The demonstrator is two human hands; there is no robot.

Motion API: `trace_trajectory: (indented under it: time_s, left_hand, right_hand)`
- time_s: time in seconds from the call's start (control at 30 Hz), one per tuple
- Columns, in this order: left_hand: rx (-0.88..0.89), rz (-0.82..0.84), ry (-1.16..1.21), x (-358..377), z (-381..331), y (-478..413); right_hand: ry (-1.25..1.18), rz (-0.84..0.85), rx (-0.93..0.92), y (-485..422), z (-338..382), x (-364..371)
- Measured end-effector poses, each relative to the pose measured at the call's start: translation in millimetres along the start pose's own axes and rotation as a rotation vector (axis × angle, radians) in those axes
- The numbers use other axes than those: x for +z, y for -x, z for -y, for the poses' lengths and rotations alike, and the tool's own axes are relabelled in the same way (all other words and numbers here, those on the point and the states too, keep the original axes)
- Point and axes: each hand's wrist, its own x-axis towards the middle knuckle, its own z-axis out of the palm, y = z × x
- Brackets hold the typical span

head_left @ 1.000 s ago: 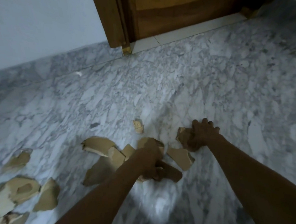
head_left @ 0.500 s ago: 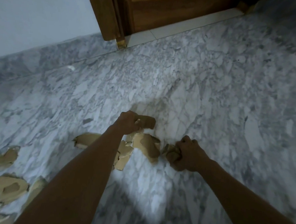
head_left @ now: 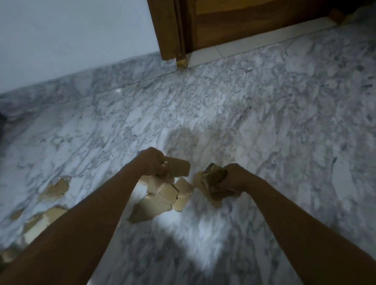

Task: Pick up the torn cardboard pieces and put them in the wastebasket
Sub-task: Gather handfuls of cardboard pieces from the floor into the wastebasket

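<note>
Over the last second I watched both hands come up off the floor [head_left: 282, 126] with a load each. The left hand [head_left: 154, 163], which had been down in the middle heap, had its fingers curled round a flat piece [head_left: 180, 167] and held it just above the heap. The right hand [head_left: 232, 180], earlier spread over a scrap to the right, was clenched on a crumpled wad [head_left: 212, 177], and that patch of floor was bare.

A cluster of pieces [head_left: 159, 198] lay right under the hands, and more scraps [head_left: 55, 186] trailed off to the left, partly behind the left forearm. No wastebasket showed anywhere. I judged the gathering only partly done: both fists were nearly full, so a trip to the bin looked due before the left-hand scraps could be taken.
</note>
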Motion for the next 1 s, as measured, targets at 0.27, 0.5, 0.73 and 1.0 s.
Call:
trace_trajectory:
  time_s: [0.27,0.5,0.73,1.0]
  left_hand:
    - [-0.071,0.194,-0.175,58.6,62.2,30.8]
    - [-0.161,-0.048,-0.045,94.0,84.0,37.1]
    - [-0.177,0.012,0.004,98.4,95.3,38.8]
    - [-0.162,-0.096,-0.014,111.4,107.7,54.1]
  right_hand:
    - [0.265,-0.235,0.113,-21.0,15.0,86.2]
    - [0.145,-0.180,0.140,-21.9,14.0,67.9]
    - [0.093,0.051,-0.143,-28.9,92.2,60.5]
    - [0.426,-0.097,-0.243,-37.9,109.3,134.3]
